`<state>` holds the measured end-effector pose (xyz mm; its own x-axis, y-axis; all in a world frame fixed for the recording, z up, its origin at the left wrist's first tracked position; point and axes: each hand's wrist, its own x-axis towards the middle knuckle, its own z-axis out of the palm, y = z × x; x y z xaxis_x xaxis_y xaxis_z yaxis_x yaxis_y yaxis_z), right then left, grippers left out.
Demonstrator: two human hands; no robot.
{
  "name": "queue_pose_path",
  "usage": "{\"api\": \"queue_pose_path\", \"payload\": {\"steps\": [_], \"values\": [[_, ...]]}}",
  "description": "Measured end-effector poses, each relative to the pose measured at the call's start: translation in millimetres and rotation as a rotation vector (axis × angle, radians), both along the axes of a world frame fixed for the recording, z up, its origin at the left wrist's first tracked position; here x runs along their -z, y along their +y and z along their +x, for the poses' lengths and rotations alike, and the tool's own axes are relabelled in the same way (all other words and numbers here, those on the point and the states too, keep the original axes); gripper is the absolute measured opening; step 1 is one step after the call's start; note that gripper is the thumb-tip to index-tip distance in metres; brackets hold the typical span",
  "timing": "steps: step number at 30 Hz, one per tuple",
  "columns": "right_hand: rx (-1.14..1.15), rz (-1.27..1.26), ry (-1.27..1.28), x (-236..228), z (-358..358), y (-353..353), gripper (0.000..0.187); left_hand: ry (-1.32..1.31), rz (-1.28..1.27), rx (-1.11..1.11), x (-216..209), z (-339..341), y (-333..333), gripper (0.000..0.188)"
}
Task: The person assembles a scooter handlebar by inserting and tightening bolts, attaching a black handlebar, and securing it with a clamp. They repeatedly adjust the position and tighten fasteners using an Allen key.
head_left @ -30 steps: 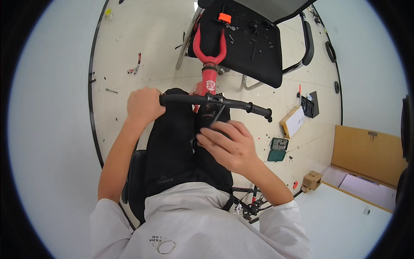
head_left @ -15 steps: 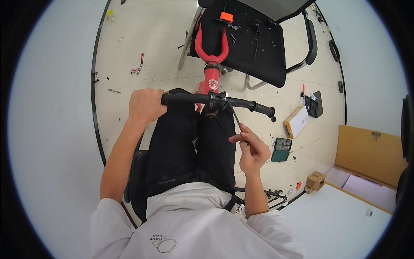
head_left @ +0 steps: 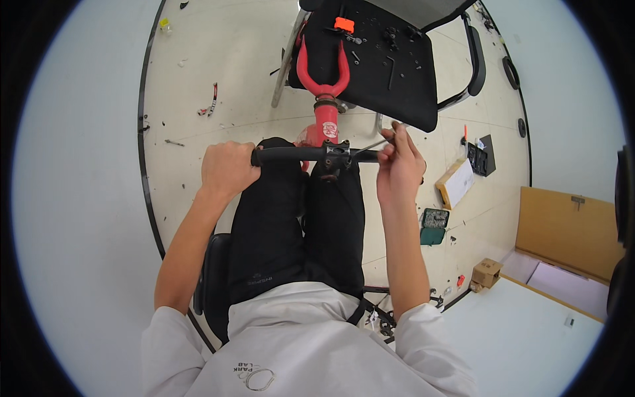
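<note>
A black handlebar lies across my thighs, clamped in a black stem in front of the red head tube and fork. My left hand is wrapped round the left grip. A thin metal hex key slants from the right side of the stem up to my right hand, which pinches its outer end between the fingers. That hand is above the right half of the bar and hides much of it. Exactly how the key's tip sits in the stem is too small to tell.
Ahead stands a black chair, bearing small bolts, another hex key and an orange piece. On the floor at right lie a black tool case and a green case. A cardboard box is at lower right.
My right hand has moved up and away from me, from below the bar to above its right half. The hex key's outer end has swung up with it. My left hand keeps its grip.
</note>
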<state>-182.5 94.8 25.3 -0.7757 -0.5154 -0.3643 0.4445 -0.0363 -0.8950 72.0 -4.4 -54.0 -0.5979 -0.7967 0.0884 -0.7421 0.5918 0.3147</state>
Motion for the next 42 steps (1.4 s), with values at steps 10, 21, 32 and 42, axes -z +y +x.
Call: {"api": "queue_pose_path", "payload": {"steps": [10, 21, 32, 42], "values": [[-1.040, 0.244, 1.276, 3.5, 18.1, -79.4, 0.017, -0.072, 0.038, -0.054, -9.4, -6.9, -0.7, 0.023], [-0.861, -0.099, 1.550, -35.3, 77.8, 63.4, 0.020, -0.094, 0.040, -0.131, -10.3, 2.6, -1.0, 0.016], [-0.534, -0.256, 0.907, -6.0, 13.3, 61.5, 0.044, -0.003, -0.037, -0.064, -6.4, -3.4, 1.3, 0.017], [-0.247, -0.027, 0.179, 5.5, -32.9, -4.8, 0.043, -0.004, -0.008, -0.035, -2.1, -1.3, -3.2, 0.024]]}}
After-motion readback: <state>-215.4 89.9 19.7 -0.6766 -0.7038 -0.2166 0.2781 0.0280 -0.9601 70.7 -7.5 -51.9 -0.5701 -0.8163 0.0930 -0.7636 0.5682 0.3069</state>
